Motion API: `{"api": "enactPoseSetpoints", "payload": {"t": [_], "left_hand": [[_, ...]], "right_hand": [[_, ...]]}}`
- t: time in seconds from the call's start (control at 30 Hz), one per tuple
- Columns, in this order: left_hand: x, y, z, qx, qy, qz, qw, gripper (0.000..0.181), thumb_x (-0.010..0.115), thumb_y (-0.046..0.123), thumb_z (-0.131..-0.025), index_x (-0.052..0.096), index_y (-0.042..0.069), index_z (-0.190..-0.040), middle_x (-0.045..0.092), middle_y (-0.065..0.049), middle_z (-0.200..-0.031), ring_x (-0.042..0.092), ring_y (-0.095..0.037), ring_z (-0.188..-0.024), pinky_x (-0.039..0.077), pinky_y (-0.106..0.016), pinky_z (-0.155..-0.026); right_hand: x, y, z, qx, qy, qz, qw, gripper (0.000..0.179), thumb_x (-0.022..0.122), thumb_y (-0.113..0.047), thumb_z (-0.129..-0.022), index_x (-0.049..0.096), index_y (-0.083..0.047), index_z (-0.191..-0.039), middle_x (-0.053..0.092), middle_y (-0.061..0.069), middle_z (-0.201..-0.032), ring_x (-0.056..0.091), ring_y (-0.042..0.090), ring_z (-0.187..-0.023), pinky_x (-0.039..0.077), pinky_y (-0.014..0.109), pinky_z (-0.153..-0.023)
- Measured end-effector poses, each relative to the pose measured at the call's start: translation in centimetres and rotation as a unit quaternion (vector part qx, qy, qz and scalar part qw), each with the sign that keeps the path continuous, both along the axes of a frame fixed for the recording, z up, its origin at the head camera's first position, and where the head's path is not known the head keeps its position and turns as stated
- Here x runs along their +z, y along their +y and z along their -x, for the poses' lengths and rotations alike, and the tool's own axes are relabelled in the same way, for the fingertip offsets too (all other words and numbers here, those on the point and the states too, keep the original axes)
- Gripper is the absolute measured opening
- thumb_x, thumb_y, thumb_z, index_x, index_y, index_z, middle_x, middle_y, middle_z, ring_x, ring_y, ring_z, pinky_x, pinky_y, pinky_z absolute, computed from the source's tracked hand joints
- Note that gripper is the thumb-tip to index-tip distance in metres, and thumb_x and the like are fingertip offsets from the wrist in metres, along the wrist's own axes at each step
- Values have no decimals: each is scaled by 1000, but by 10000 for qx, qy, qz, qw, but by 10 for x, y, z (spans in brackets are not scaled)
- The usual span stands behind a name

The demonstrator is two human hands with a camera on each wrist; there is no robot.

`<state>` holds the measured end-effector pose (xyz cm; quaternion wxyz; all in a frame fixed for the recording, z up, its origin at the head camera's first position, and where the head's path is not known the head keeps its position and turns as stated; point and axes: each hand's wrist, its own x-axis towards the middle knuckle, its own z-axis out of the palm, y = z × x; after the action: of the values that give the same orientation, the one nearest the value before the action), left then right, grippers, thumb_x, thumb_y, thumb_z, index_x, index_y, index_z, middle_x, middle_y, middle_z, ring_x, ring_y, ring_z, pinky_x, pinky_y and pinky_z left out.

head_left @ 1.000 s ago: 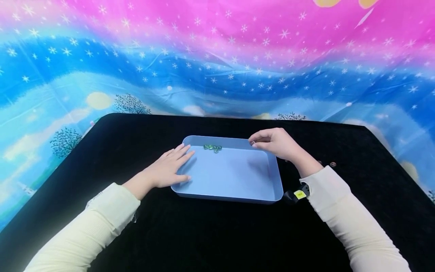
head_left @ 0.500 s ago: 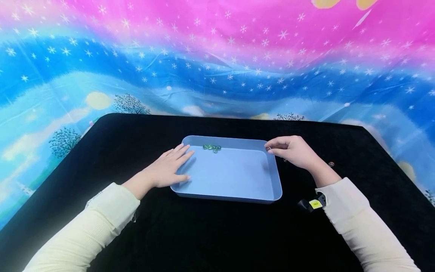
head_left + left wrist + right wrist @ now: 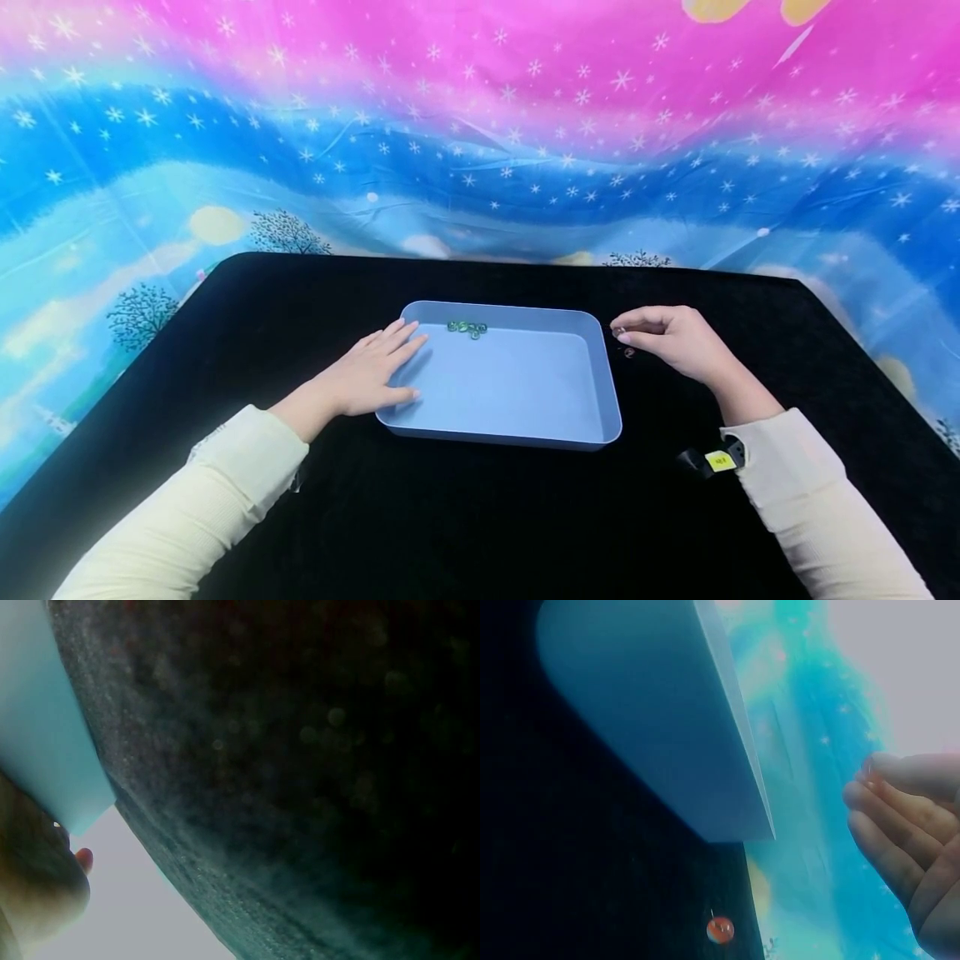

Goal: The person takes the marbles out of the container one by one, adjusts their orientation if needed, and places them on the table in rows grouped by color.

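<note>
In the head view my left hand (image 3: 371, 371) lies with spread, straight fingers over the left rim of a light blue rectangular tray (image 3: 609, 392). Inside, against its far wall, sits a small cluster of green glass marbles (image 3: 467, 328). My right hand (image 3: 686, 342) is just outside the right rim, pinching a small reddish clear marble (image 3: 868, 766) between thumb and fingertips. Below those fingertips an orange-and-white marble (image 3: 720, 930) rests on the black cloth. The left wrist view holds mostly dark blurred cloth, with part of the hand and the tray's outer wall at left.
A black cloth (image 3: 480, 525) covers the table under the tray. Behind it hangs a pink and blue snowflake-print backdrop (image 3: 480, 150). A black wrist device with a yellow label (image 3: 720, 461) sits at the right cuff.
My right hand has moved right, from above the tray's far right corner to outside its right rim, still pinching the marble. It now covers where another marble lay. My left hand stays put.
</note>
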<state>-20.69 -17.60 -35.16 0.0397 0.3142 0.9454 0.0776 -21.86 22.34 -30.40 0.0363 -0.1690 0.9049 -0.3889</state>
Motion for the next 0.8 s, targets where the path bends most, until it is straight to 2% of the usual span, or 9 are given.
{"api": "enactPoseSetpoints", "payload": {"t": [0.17, 0.3, 0.43, 0.8], "left_hand": [[-2, -1, 2, 10, 15, 41, 10000, 74, 46, 50, -82, 17, 11, -139, 9, -9, -143, -1, -23, -130, 9, -44, -101], [-3, -1, 2, 23, -17, 44, 10000, 74, 46, 50, -82, 16, 12, -139, 8, -9, -144, -2, -22, -130, 8, -43, -101], [-2, 0, 2, 14, -6, 43, 10000, 74, 46, 50, -82, 16, 12, -139, 8, -9, -143, -2, -23, -130, 8, -43, -101], [-2, -1, 2, -39, 56, -20, 10000, 74, 47, 49, -82, 18, 10, -139, 11, -11, -143, 0, -24, -130, 10, -44, -101]], "right_hand": [[-1, 10, -4, -134, 111, -100, 9998, 33, 55, -28, -84, 59, -5, -107, 60, 11, -103, 60, 14, -85, 47, 26, -70], [-2, 18, -7, -247, 159, -195, 9994, 34, 55, -30, -84, 60, -6, -107, 60, 12, -104, 57, 1, -83, 48, 28, -69], [-3, 25, -10, -345, 192, -277, 9988, 34, 55, -30, -84, 60, -5, -107, 59, 13, -103, 56, -1, -82, 47, 30, -70], [-9, 40, -14, -501, 293, -309, 9978, 31, 54, -25, -85, 59, -4, -107, 59, 14, -103, 54, -6, -81, 44, 14, -67]]}}
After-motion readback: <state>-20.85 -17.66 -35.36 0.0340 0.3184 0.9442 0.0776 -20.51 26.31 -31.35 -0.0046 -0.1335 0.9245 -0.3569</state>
